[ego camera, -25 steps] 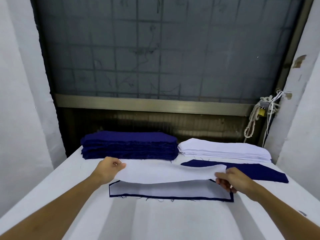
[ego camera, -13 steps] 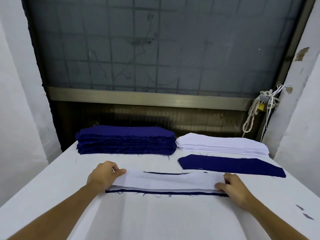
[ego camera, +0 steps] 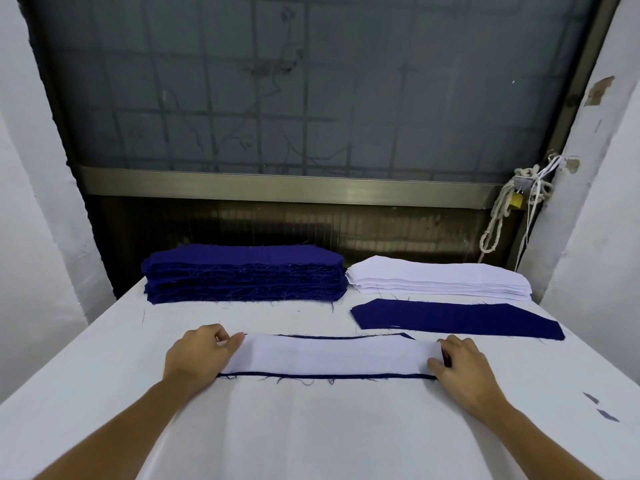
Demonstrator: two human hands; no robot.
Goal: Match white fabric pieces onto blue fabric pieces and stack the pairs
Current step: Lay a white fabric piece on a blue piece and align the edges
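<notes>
A long white fabric piece [ego camera: 332, 355] lies flat on a blue fabric piece [ego camera: 325, 376], whose edge shows along the front and back. My left hand [ego camera: 199, 356] pinches the white piece's left end. At the right end my right hand [ego camera: 460, 367] holds the same piece with curled fingers. A single blue piece [ego camera: 457, 318] lies flat behind it to the right. At the back stand a thick stack of blue pieces [ego camera: 246, 273] on the left and a stack of white pieces [ego camera: 440, 278] on the right.
Everything rests on a white-covered table [ego camera: 311, 427]. Two small blue scraps [ego camera: 601, 407] lie near the right edge. White walls close in on both sides, a dark shutter stands behind the stacks, and a knotted rope with a padlock [ego camera: 512, 206] hangs at the back right.
The white piece was held lifted above the blue piece; both hands lowered it, and now it lies flat on the blue piece with only thin blue edges showing.
</notes>
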